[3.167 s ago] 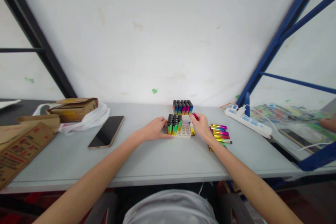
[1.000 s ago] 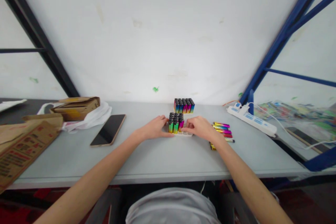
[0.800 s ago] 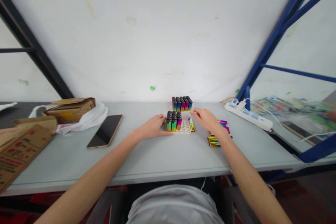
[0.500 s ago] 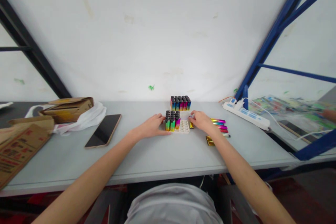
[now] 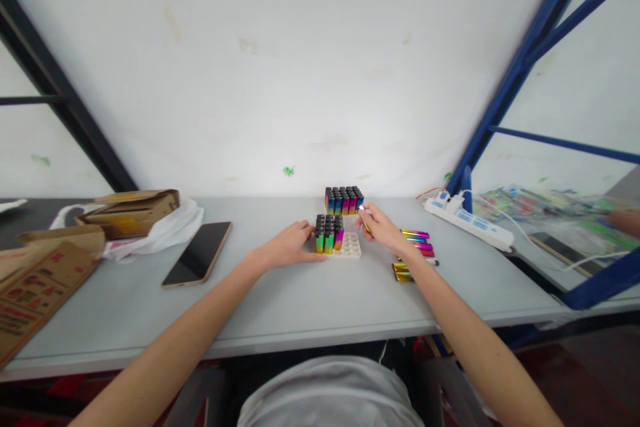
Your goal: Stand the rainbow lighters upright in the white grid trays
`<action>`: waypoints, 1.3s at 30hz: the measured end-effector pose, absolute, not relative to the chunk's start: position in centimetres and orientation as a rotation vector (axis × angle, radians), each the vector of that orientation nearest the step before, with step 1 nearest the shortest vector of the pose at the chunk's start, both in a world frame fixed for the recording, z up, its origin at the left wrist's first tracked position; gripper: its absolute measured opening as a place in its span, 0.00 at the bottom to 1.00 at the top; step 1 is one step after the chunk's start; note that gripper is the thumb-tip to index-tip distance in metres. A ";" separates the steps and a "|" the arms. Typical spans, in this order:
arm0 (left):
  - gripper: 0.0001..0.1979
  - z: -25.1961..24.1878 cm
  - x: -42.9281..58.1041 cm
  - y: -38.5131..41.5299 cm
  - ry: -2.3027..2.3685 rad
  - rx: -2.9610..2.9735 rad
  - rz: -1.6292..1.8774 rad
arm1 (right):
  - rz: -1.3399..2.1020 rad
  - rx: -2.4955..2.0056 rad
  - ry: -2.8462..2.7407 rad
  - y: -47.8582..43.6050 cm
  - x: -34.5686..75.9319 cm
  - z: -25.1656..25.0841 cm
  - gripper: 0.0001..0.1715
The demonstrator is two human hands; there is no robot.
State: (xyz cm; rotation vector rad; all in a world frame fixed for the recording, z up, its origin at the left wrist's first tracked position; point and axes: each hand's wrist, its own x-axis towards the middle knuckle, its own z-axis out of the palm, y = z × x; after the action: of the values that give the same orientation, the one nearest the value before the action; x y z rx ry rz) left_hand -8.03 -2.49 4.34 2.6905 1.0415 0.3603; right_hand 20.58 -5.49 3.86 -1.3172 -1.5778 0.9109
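A white tray with round holes [image 5: 353, 248] lies on the table, its left part filled with upright lighters [image 5: 329, 238] with black tops and green, gold and purple bodies. My left hand [image 5: 296, 245] rests at the tray's left side, fingers apart around its corner. My right hand [image 5: 379, 225], just right of the tray, pinches a gold lighter [image 5: 368, 227], tilted, with a pale end. Behind stands a second block of upright lighters [image 5: 344, 200]. Several loose shiny lighters [image 5: 416, 235] lie right of my right hand, with gold ones [image 5: 403, 271] nearer me, partly behind my wrist.
A phone [image 5: 199, 255] lies to the left, beside a white plastic bag [image 5: 175, 230] and open cardboard boxes [image 5: 53, 273]. At the right are a white power strip [image 5: 470, 223], a blue metal frame [image 5: 500, 97] and, beyond it, another person's hand [image 5: 625, 220].
My right hand has lifted slightly, and the gold lighter it holds has turned from upright to tilted, off the table. My left hand stays beside the tray.
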 end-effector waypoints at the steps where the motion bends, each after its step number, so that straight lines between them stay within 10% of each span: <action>1: 0.32 4.3 -8.0 -2.5 1.047 2.687 0.361 | 0.919 -1.294 -1.568 -5.5 20.3 3.9 0.21; 9: 0.32 4.1 -8.1 -2.3 1.018 2.684 0.383 | 0.388 -1.390 -1.613 -6.1 19.6 4.6 0.35; 39: 0.33 3.7 -8.1 -2.0 1.016 2.690 0.392 | 0.415 -1.323 -1.644 -6.7 18.8 4.7 0.29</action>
State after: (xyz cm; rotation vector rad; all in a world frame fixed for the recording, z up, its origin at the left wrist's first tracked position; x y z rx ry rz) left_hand -8.13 -2.03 3.74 2.6899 1.0165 0.3922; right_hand 18.79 -6.66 4.75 -1.3231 -1.6435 0.4152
